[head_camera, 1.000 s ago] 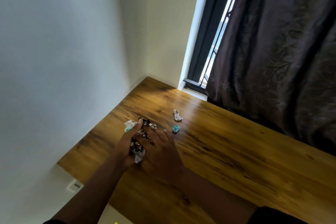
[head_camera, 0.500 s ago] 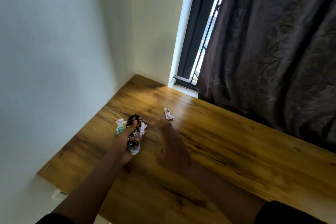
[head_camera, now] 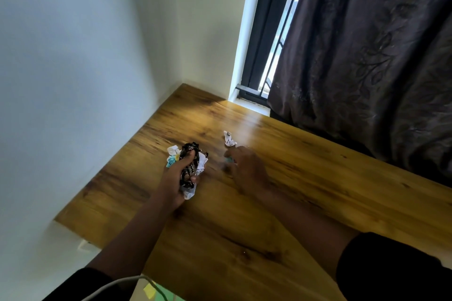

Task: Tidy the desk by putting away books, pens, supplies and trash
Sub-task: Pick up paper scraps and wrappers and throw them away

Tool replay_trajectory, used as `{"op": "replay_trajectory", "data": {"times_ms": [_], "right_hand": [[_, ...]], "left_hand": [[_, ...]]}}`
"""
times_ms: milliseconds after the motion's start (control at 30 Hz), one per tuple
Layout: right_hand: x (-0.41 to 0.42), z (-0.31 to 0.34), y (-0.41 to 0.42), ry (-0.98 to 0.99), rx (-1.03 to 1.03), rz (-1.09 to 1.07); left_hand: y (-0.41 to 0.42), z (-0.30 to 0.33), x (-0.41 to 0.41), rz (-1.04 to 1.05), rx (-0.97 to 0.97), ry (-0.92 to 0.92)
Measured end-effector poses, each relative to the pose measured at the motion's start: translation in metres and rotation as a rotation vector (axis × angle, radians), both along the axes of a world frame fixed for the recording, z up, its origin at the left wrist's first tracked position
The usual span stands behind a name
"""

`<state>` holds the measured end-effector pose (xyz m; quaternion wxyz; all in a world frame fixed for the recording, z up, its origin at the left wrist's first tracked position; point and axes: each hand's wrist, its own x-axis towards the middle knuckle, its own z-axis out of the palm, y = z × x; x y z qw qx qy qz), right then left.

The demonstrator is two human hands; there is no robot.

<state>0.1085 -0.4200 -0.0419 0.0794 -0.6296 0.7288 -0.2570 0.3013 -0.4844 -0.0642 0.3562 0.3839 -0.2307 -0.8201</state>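
Trash first, head view only: left hand [head_camera: 179, 178] is clenched around a wad of crumpled wrappers [head_camera: 189, 166], dark foil plus white and teal scraps, held just above the wooden desk [head_camera: 318, 178] at about 10 o'clock from frame centre. Right hand [head_camera: 244, 168] is motion-blurred, at 12 o'clock from centre, fingers curled over a small teal scrap [head_camera: 229, 159]; can't tell if it's actually pinched. White crumpled scrap [head_camera: 229, 139] lies loose on the desk just beyond the right hand's fingertips, at 12 o'clock.

Risks, my read:
- Wad is overfull, bits stick out both ends of the fist. Stuffing in more could shed a piece.
- Light scraps skid on the slick top; a fast swipe could flick the white one toward the window [head_camera: 256, 95].

Versus a second ago: right hand was over the wad, teal scrap lay exposed. Now the hand has split off and covers it. White scrap hasn't moved.
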Motion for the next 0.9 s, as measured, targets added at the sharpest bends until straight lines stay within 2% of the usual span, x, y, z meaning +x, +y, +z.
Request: {"op": "replay_trajectory", "data": {"times_ms": [100, 200, 267, 333, 567, 733, 900], "right_hand": [[0.024, 0.013, -0.003, -0.196, -0.15, 0.011], [0.051, 0.026, -0.006, -0.367, -0.215, 0.07], [0.065, 0.026, -0.007, -0.409, -0.231, 0.108], [0.073, 0.019, -0.008, -0.381, -0.22, 0.126], [0.076, 0.014, -0.01, -0.15, -0.212, 0.029], [0.077, 0.018, -0.014, -0.011, -0.21, 0.019], [0.075, 0.014, -0.015, 0.033, -0.164, 0.092]], "left_hand": [[0.001, 0.002, -0.005, 0.015, -0.03, -0.027], [0.003, 0.005, -0.005, -0.008, -0.025, -0.027], [0.004, 0.002, -0.003, -0.009, -0.024, -0.123], [0.005, -0.001, 0.0, -0.001, -0.027, -0.155], [0.012, 0.014, 0.0, -0.033, -0.004, 0.047], [0.011, 0.014, 0.001, 0.017, -0.079, -0.002], [0.013, 0.014, -0.003, 0.019, -0.04, -0.022]]}}
